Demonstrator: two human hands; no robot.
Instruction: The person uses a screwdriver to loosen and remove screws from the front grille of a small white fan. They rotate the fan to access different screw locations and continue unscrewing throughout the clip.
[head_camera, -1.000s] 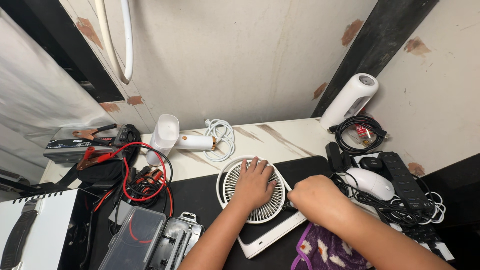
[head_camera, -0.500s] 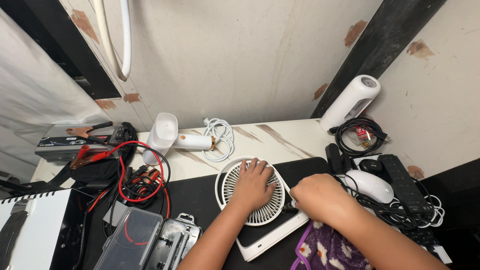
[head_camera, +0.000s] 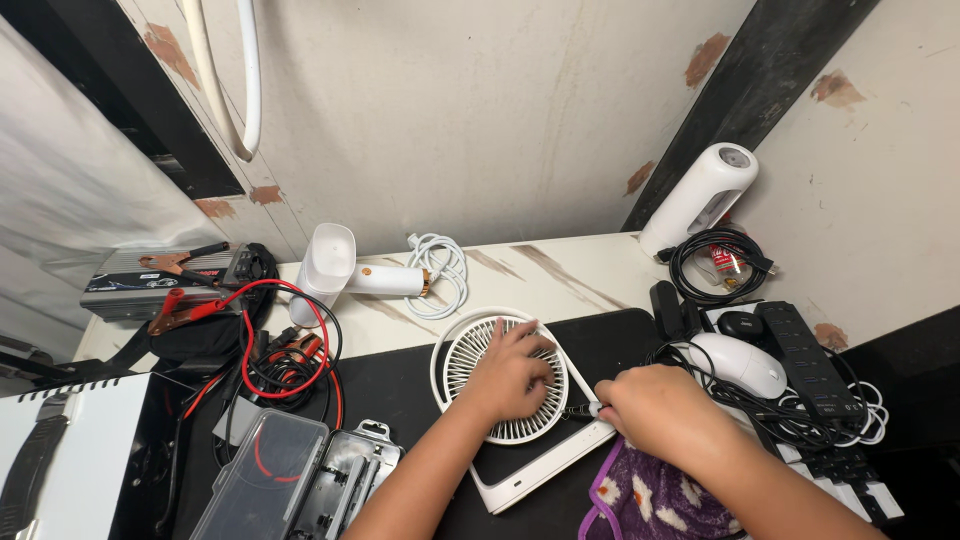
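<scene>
Head view: left hand flat, covering fan; right hand's grip unclear.

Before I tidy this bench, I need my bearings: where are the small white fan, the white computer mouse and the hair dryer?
small white fan (head_camera: 470, 350): head view, on its round grille, left part.
white computer mouse (head_camera: 742, 362): head view, on its domed back.
hair dryer (head_camera: 330, 262): head view, on its barrel.
</scene>
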